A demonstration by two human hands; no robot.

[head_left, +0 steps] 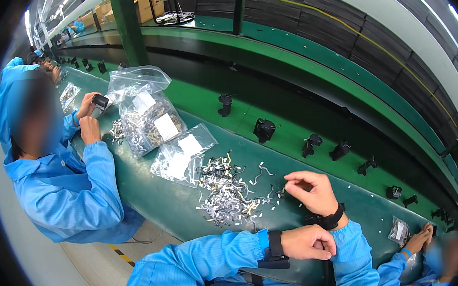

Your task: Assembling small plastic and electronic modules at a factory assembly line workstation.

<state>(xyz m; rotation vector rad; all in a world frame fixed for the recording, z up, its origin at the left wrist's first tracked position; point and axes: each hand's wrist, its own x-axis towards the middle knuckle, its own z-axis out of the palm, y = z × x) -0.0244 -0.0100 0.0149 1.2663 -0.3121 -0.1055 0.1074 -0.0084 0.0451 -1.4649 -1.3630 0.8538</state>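
Observation:
My right hand [316, 192] is raised over the green bench, with its thumb and forefinger curled together at the edge of a pile of short cables [225, 191]. Whatever lies between those fingertips is too small to make out. Closer to me, my left hand [308, 243] is closed, its curled fingers beside my right sleeve. What it may hold is hidden. The cables have white connectors, with grey, black and yellowish leads. A few stray ones, such as a pale cable [262, 171], lie apart from the heap.
Clear plastic bags [155, 122] of parts stand beyond the pile. Black device housings [264, 130] sit along the green conveyor [289, 154]. A co-worker [64, 172] at left holds a black part [100, 101]. Another person's hands [420, 238] are at right, near a small bag [399, 230].

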